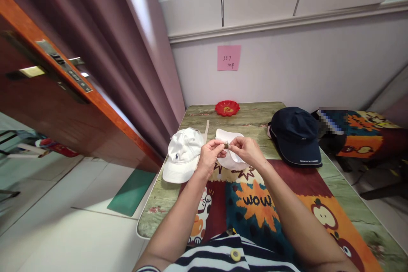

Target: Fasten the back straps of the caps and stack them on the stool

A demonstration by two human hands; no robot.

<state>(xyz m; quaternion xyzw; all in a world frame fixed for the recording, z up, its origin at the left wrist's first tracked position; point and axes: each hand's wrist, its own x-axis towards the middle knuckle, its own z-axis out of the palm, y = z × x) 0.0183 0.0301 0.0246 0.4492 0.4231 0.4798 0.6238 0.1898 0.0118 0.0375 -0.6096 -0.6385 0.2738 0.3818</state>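
Two hands [211, 154] [249, 150] pinch a small brownish piece [226, 145]; the red dish [236, 107] is gold-marked inside

1. A pink note [228, 58] facing you reads "357" above smaller handwritten characters.
2. "WOW" marks the mat [256, 216] before you and the cloth [363, 141] at far right.
3. The navy cap's brim [295, 153] apparently reads "BELIEVE IN YOURSELF."
4. At your left, the white cap [185, 144] bears a dark emblem [177, 156].

The small, dark brassy clasp [226, 146] is raised over the table [255, 123]. Below it, the white piece [236, 163] shows curved edges, partly hidden.
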